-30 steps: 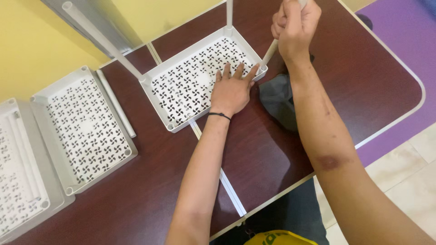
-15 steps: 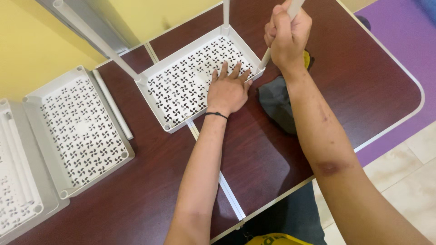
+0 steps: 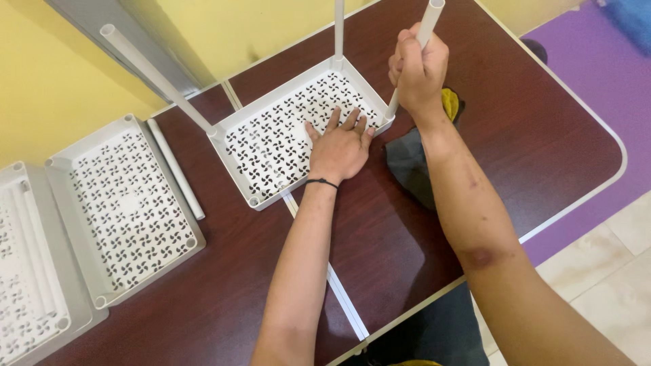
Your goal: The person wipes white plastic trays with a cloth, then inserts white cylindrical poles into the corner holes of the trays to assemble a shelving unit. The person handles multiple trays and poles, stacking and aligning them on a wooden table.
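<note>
Near the far edge of the tabletop (image 3: 380, 230) lies our perforated white tray (image 3: 285, 146). Our left hand (image 3: 339, 146) presses it flat, fingers spread, while our right hand (image 3: 417, 68) grips a white tube (image 3: 428, 17) at its corner socket; we should push straight down, keeping the tube upright.

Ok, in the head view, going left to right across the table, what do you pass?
Leftmost tray at the picture's edge → second perforated tray → loose white tube lying flat → tray with upright tubes, left hand pressed flat on it → right hand gripping the corner tube → dark cloth.
</note>
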